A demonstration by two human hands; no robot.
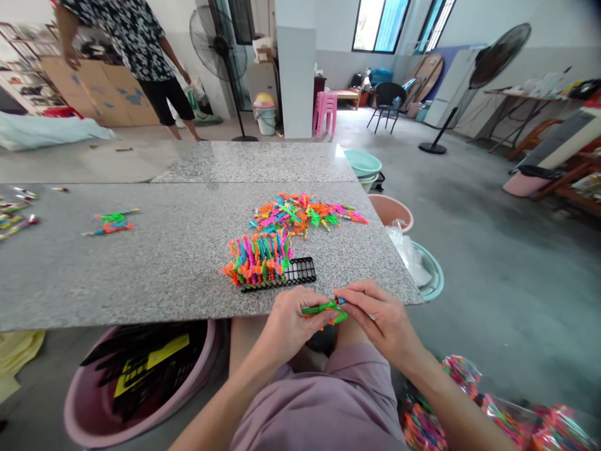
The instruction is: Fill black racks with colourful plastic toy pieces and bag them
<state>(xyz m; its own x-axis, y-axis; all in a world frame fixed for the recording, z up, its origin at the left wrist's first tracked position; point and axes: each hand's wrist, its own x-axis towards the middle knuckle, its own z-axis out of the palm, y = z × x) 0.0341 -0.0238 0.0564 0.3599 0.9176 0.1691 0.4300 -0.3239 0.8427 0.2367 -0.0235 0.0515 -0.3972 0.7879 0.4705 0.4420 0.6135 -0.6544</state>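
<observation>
My left hand (pixel 293 319) is closed on a small green plastic toy (pixel 319 309), with some orange plastic showing below it. The fingers of my right hand (pixel 380 316) pinch a small blue piece with a red end (pixel 340 300), right at the toy's right end; whether the two are joined I cannot tell. Just beyond my hands, a black grid rack (pixel 303 270) lies on the table, its left part filled with upright colourful plastic toys (pixel 258 257). Behind it is a loose pile of similar bright toys (pixel 300 212).
The speckled stone table (pixel 154 269) has its front edge before my lap. A few toys (pixel 115 222) lie farther left. Below stands a pink tub (pixel 84 401) of black racks; basins (pixel 434 272) line the right side. A person (pixel 136 56) stands beyond the table.
</observation>
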